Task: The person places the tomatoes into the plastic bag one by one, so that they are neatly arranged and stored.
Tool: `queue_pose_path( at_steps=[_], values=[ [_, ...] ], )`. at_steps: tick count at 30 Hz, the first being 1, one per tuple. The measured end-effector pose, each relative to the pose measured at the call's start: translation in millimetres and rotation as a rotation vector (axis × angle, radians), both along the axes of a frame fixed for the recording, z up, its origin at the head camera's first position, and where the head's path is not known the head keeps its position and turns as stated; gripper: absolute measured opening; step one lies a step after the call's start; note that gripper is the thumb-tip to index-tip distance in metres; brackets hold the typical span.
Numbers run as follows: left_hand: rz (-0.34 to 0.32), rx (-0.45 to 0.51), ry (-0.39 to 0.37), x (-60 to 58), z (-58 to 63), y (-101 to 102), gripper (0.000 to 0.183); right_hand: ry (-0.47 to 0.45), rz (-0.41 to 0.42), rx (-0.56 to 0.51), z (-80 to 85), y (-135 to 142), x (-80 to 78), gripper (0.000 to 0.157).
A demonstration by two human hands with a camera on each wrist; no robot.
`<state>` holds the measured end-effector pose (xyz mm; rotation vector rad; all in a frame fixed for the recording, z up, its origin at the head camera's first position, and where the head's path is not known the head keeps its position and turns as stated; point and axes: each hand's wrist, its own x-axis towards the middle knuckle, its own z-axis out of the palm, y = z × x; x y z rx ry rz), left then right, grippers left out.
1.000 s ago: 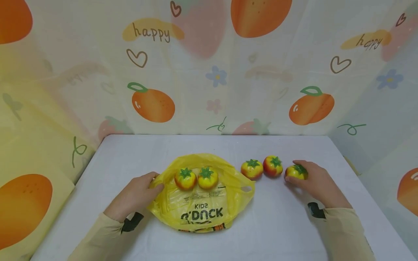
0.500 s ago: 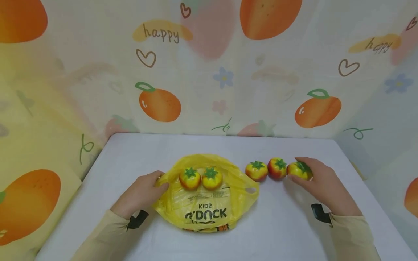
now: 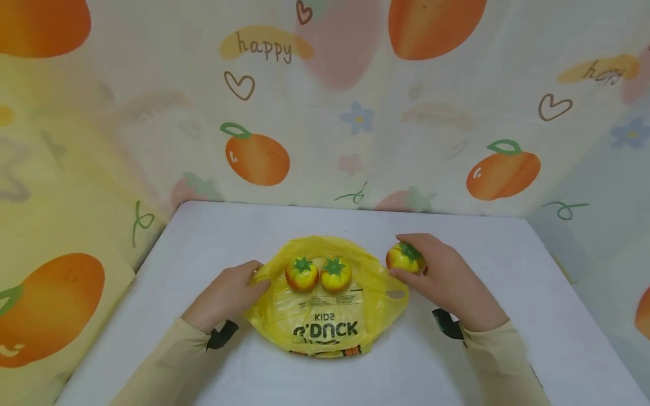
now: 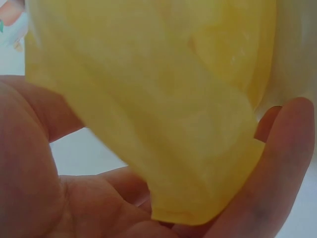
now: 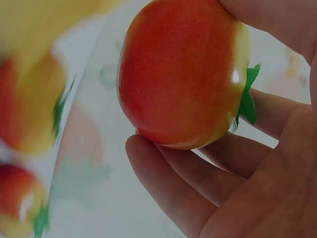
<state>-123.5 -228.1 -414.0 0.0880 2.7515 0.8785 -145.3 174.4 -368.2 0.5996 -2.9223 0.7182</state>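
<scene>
My left hand (image 3: 231,293) grips the left rim of a yellow plastic bag (image 3: 325,332), which lies on the table with its mouth spread. In the left wrist view the bag's edge (image 4: 188,148) hangs between thumb and fingers. Two yellow-red toy tomatoes (image 3: 302,273) with green star leaves sit side by side in the mouth. My right hand (image 3: 447,276) holds another toy tomato (image 5: 183,74) between thumb and fingers, close by the bag's right handle. Two more tomatoes (image 5: 37,104) show at the left of the right wrist view; in the head view they are hidden.
A white-covered table (image 3: 218,231) carries everything. Behind and at both sides hangs a cloth (image 3: 315,141) printed with oranges, hearts and flowers.
My right hand has moved left with the toy tomato, from the right end of the row to beside the bag. My left hand keeps its grip, and the head view has shifted slightly.
</scene>
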Motion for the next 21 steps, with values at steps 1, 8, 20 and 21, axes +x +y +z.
queue_pose_path(
  at_steps=[1, 8, 20, 21],
  values=[
    [0.001, 0.002, -0.001, 0.1, -0.5, 0.3, 0.04, 0.002, 0.02, -0.003, -0.5, -8.4, 0.4, 0.068],
    [0.007, -0.009, 0.003, 0.4, -2.1, 0.5, 0.04, -0.039, 0.117, 0.026, -5.4, -64.9, 9.4, 0.071],
    [-0.012, -0.011, 0.007, 1.1, 3.0, 2.2, 0.042, -0.097, 0.286, 0.092, -18.0, -131.1, 27.4, 0.07],
    [-0.011, -0.01, 0.008, 1.3, 2.5, 1.7, 0.042, -0.095, 0.302, 0.095, -19.6, -134.8, 28.8, 0.069]
  ],
)
